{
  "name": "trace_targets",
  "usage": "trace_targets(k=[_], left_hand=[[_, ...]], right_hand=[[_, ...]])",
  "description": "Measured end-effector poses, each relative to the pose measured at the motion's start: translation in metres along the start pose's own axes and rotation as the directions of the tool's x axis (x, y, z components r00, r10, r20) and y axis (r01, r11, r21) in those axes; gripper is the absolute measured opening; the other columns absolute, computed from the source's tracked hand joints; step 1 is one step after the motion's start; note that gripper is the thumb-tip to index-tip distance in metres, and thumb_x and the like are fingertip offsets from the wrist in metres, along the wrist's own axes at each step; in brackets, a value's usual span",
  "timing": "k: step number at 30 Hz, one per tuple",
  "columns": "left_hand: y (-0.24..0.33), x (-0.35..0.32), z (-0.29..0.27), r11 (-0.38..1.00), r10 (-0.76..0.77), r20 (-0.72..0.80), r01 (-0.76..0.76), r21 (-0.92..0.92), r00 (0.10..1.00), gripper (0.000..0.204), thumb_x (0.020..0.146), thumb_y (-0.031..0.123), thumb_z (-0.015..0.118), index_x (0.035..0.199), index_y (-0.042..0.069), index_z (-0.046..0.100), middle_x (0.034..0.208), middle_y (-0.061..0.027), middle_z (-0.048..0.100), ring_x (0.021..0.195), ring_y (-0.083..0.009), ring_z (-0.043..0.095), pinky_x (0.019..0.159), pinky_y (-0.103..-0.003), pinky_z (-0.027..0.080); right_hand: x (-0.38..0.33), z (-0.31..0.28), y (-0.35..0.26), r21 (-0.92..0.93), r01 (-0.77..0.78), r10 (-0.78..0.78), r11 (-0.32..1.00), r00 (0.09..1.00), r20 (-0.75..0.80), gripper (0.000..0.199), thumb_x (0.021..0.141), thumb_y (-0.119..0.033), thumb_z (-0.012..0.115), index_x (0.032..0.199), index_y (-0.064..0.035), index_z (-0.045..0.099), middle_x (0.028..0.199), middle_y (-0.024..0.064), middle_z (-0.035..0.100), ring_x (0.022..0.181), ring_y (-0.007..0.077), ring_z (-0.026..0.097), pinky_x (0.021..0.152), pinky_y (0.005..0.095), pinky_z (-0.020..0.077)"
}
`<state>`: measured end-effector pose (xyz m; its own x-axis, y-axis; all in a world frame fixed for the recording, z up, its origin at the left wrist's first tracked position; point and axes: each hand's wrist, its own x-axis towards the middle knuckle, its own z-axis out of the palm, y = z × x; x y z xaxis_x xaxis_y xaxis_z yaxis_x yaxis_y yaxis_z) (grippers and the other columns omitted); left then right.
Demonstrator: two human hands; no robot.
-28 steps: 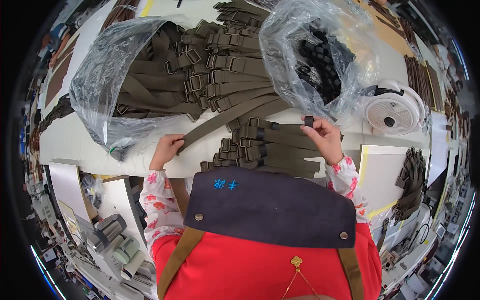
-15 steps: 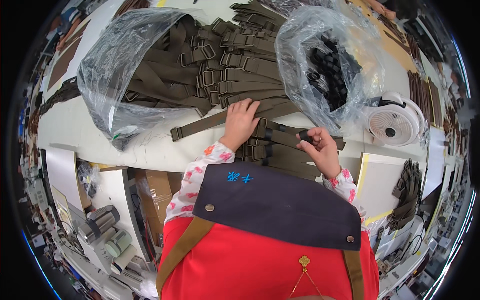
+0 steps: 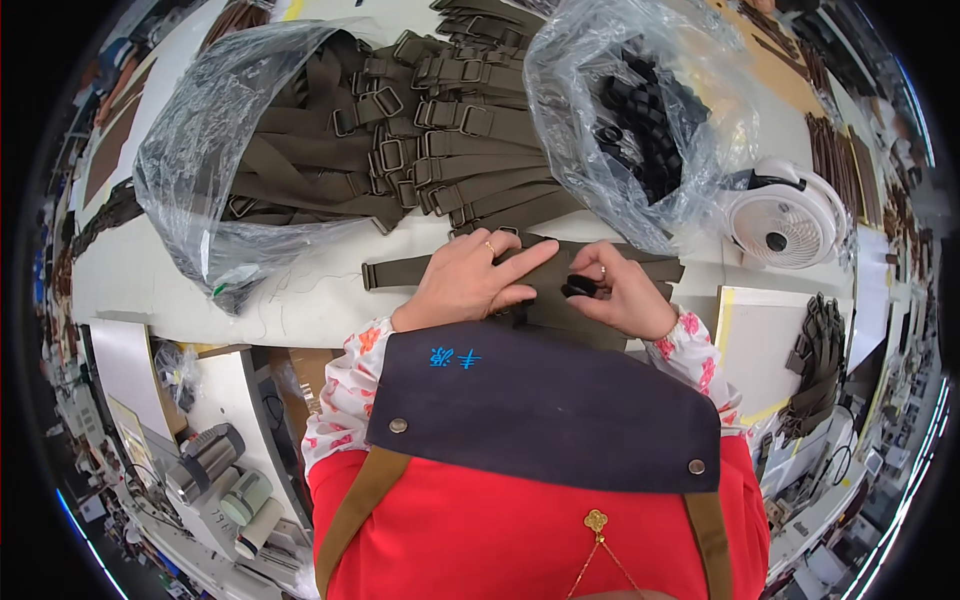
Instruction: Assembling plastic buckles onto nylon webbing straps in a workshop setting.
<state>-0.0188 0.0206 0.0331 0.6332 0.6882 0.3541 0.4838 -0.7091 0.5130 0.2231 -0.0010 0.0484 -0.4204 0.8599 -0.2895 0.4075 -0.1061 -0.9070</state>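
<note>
My left hand (image 3: 478, 276) lies on an olive webbing strap (image 3: 395, 274), index finger stretched out and thumb apart from it. The strap's buckle end sticks out to the left of this hand. In my right hand (image 3: 628, 292), a small black loop (image 3: 580, 286) is pinched between thumb and fingers, just above the straps. More olive straps (image 3: 575, 318) lie layered below both hands, partly hidden by them and by my apron. Beyond my hands, a large pile of olive straps with metal buckles (image 3: 470, 150) spreads across the table.
A clear plastic bag (image 3: 195, 150) at left holds olive straps. Another clear bag (image 3: 555, 110), at far right, contains black loops (image 3: 650, 130). A white fan (image 3: 785, 225) stands right of it. Several straps (image 3: 820, 355) hang over a board (image 3: 760, 345) at right. Bottles (image 3: 205, 460) stand lower left.
The left hand has moved nearer and lower onto the strap, which has shifted right. My right hand has brought the black loop left, close to the left hand.
</note>
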Motion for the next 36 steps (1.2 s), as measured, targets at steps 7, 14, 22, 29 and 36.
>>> trace_targets(k=[7, 14, 22, 29, 36], left_hand=[[0.007, -0.005, 0.003, 0.981, 0.140, -0.016, -0.141, -0.132, 0.990, 0.040, 0.070, 0.020, 0.074, 0.110, 0.021, 0.066, 0.103, -0.0011, 0.060, 0.067, -0.0175, 0.050, 0.056, -0.028, 0.046], [0.007, -0.010, 0.007, 0.957, 0.179, -0.072, -0.191, -0.220, 0.981, 0.028, 0.066, 0.014, 0.076, 0.094, 0.018, 0.070, 0.099, 0.0007, 0.064, 0.060, -0.0149, 0.050, 0.049, -0.026, 0.045], [0.020, -0.011, 0.002, 0.970, 0.229, -0.039, -0.232, -0.078, 0.973, 0.026, 0.064, 0.013, 0.073, 0.089, 0.018, 0.069, 0.098, 0.0058, 0.062, 0.062, -0.0114, 0.052, 0.049, -0.024, 0.045], [0.019, -0.008, 0.006, 0.994, 0.104, -0.047, -0.102, 0.040, 0.993, 0.023, 0.066, 0.014, 0.072, 0.088, 0.015, 0.065, 0.091, 0.0054, 0.060, 0.063, -0.0116, 0.054, 0.052, -0.025, 0.047], [0.023, -0.012, 0.017, 0.950, -0.031, -0.075, 0.006, -0.313, 0.997, 0.034, 0.075, 0.022, 0.071, 0.103, 0.010, 0.058, 0.088, -0.0050, 0.060, 0.065, -0.0213, 0.061, 0.055, -0.031, 0.049]], right_hand=[[0.001, -0.005, 0.002, 0.263, -0.090, 0.019, 0.961, 0.966, 0.259, 0.042, 0.075, 0.002, 0.071, 0.107, -0.0044, 0.045, 0.076, -0.0035, 0.054, 0.061, 0.0015, 0.047, 0.051, 0.0182, 0.0383], [-0.002, -0.006, 0.005, 0.522, -0.321, 0.132, 0.790, 0.921, 0.368, 0.036, 0.085, -0.012, 0.063, 0.113, -0.0040, 0.043, 0.074, 0.0022, 0.057, 0.051, 0.0082, 0.054, 0.047, 0.0199, 0.0430], [0.002, 0.006, 0.013, 0.462, -0.311, 0.110, 0.831, 0.905, 0.411, 0.033, 0.091, -0.026, 0.059, 0.113, -0.0057, 0.046, 0.071, -0.0019, 0.053, 0.049, 0.0040, 0.048, 0.045, 0.0182, 0.0390], [-0.005, 0.032, 0.009, 0.509, -0.161, 0.119, 0.846, 0.986, 0.114, 0.028, 0.094, -0.020, 0.053, 0.116, -0.0045, 0.045, 0.076, -0.0004, 0.054, 0.058, 0.0044, 0.050, 0.050, 0.0190, 0.0410], [-0.003, 0.035, 0.006, 0.608, -0.224, 0.113, 0.762, 0.970, 0.215, 0.029, 0.091, -0.009, 0.055, 0.115, 0.0025, 0.044, 0.076, 0.0057, 0.058, 0.060, 0.0118, 0.060, 0.053, 0.0233, 0.0494]])
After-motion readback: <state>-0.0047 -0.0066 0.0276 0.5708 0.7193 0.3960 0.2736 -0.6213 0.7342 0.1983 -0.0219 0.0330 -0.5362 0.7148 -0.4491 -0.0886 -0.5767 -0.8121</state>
